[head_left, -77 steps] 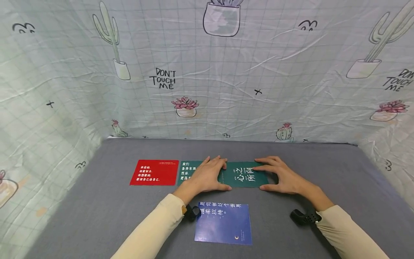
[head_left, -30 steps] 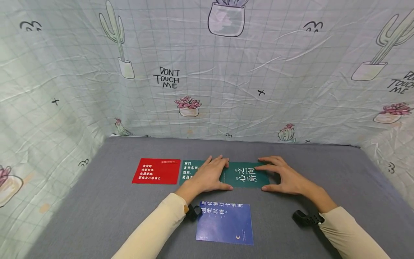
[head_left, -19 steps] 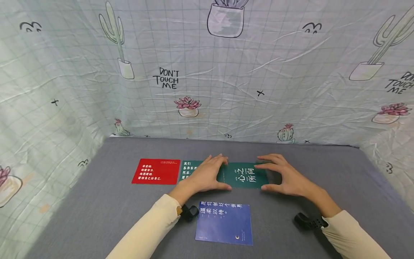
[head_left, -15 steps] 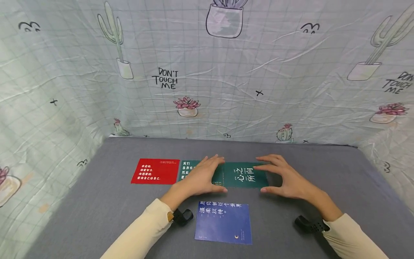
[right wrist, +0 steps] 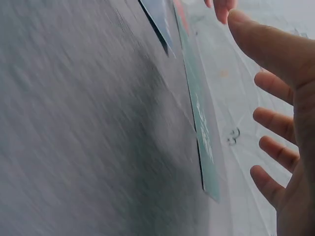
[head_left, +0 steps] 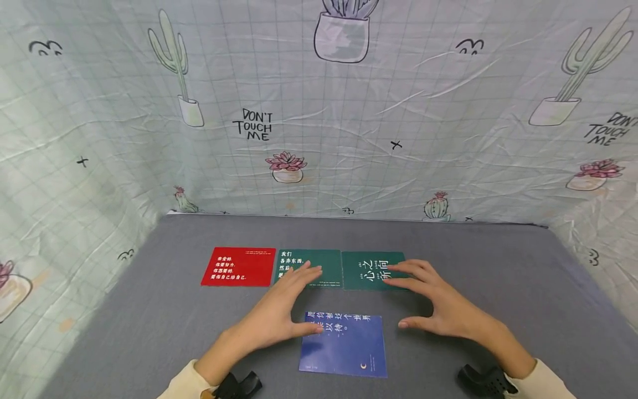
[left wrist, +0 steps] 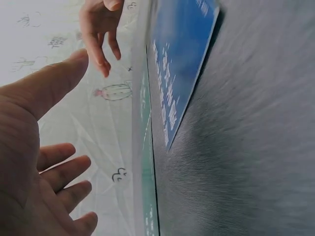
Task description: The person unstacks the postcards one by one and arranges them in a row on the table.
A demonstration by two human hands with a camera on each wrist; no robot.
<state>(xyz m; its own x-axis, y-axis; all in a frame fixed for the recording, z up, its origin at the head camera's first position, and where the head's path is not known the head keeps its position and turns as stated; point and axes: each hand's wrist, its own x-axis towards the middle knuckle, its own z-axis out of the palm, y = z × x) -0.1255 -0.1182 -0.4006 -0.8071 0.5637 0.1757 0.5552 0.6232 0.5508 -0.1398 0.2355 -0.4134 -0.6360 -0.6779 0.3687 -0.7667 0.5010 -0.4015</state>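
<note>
Three cards lie in a row on the grey table: a red card [head_left: 239,267] at the left, a green card [head_left: 326,266] in the middle and another green card [head_left: 356,270] at the right. Nearer the person lies a blue card [head_left: 344,352] with white writing and a small moon. My left hand [head_left: 271,316] is raised above the table between the middle green card and the blue card, fingers spread and holding nothing. Above the table by the right green card, my right hand [head_left: 443,302] also has spread fingers and holds nothing. Both wrist views show the hands off the cards.
The grey cloth-covered table [head_left: 124,332] reaches back to a hanging sheet [head_left: 349,166] printed with cacti and words. The sheet also closes off the left and right sides. A black camera [head_left: 239,385] is strapped to the left wrist, another camera [head_left: 480,381] to the right.
Both hands have lifted off the green cards and drawn back toward the person, the left one farther. More of the middle green card shows. The cards stay in place.
</note>
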